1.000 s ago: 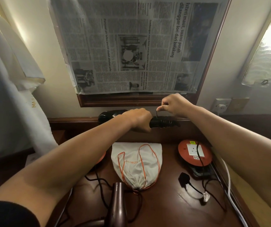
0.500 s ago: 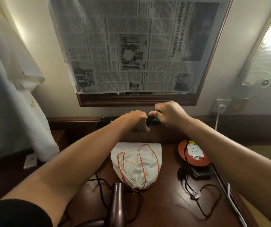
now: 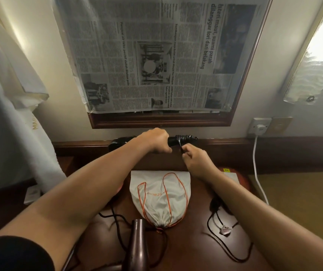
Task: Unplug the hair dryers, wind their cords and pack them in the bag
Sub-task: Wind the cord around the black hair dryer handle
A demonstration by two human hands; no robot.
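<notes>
Black dryer [image 3: 178, 140] lying 9-to-3 across the counter [image 3: 191, 243] top. Left hand [image 3: 153, 140] gripping its handle, right hand [image 3: 192, 160] pinching cord [image 3: 186, 138] at 5 o'clock, nearer for wrapping.

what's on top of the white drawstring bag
Only its own orange drawstring loops across the white bag, which lies flat. Whether anything is inside cannot be seen.

newspaper [image 3: 156, 55], wall socket [image 3: 259, 127], white towel [image 3: 10, 133]
</notes>
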